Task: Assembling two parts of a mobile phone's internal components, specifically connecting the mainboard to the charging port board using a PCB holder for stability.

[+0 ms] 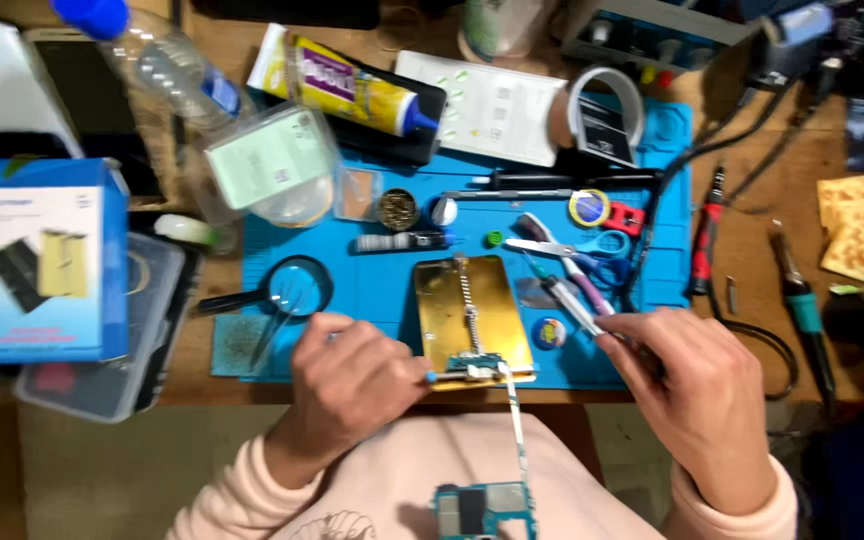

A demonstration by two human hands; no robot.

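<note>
Two bare hands work at a gold-coloured holder plate [472, 315] on a blue mat [372, 290].

Nearest, a small circuit board [480, 508] hangs below the plate on a flex strip. The left hand [352, 385] pinches a blue-tipped tool at the plate's front edge; the right hand [697, 385], right of the plate, clamps a syringe-like pen [567, 300]. Beyond the plate lie scissors [572, 250] and a glue tube [352, 85].

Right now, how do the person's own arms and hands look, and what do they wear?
Both hands are bare: the left hand and the right hand show no gloves, rings or watch. Each arm wears a long, soft, pale pink sleeve with a ribbed cuff at the wrist, the left sleeve and the right sleeve. No cables or markings show on the sleeves.
</note>
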